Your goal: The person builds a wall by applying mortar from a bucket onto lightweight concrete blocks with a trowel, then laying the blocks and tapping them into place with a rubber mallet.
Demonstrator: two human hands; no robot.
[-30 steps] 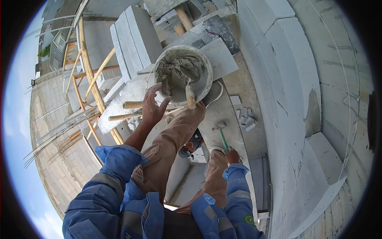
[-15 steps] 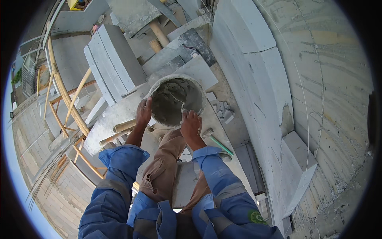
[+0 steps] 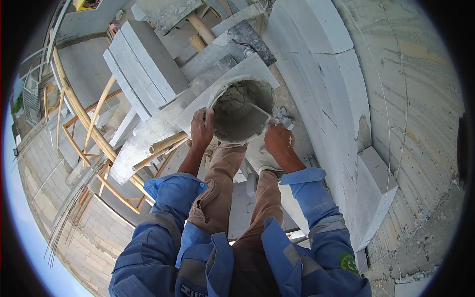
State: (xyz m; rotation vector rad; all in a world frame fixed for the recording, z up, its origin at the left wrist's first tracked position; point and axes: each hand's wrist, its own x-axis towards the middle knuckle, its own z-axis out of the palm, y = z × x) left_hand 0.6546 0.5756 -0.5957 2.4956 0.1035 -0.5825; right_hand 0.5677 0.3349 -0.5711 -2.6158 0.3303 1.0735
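Observation:
A round bucket (image 3: 213,97) with a mortar-caked rim is in front of me, above my knees. Wet grey mortar (image 3: 232,99) coats its inside and lies against the far wall. My left hand (image 3: 202,127) grips the left rim, its fingers closed against the outside. At the near right rim my right hand (image 3: 278,138) is closed around the end of a thin, mortar-covered rod (image 3: 258,109). This rod reaches into the bucket; its far end and exact kind are unclear. Part of the right hand's grip is hidden.
Pale blocks (image 3: 143,64) are stacked at far left. A flat board (image 3: 262,69) lies beyond the bucket. Bamboo poles (image 3: 166,143) stick out beside my left forearm. A light block wall (image 3: 321,94) runs along my right, with broken block pieces (image 3: 283,115) near my right hand.
The bucket and both hands have moved away from me and to the right. My right hand has gone from the near rim toward the right rim. The green-handled tool is no longer visible.

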